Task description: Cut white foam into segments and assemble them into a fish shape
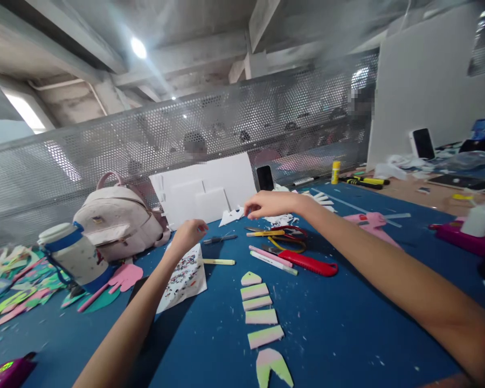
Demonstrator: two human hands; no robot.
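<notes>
Head view: the left hand [189, 233], centre frame, is curled loosely at the upper edge of the patterned sheet [185, 277]; whether it grips anything cannot be told. The right hand [268, 205], just right of it, hangs with bunched fingers above the scissors [277, 233], apart from them; its contents cannot be told.

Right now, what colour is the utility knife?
Red; the knife shows best in the head view.

Perforated metal screen [234, 124], concrete ceiling [194, 32]
</notes>
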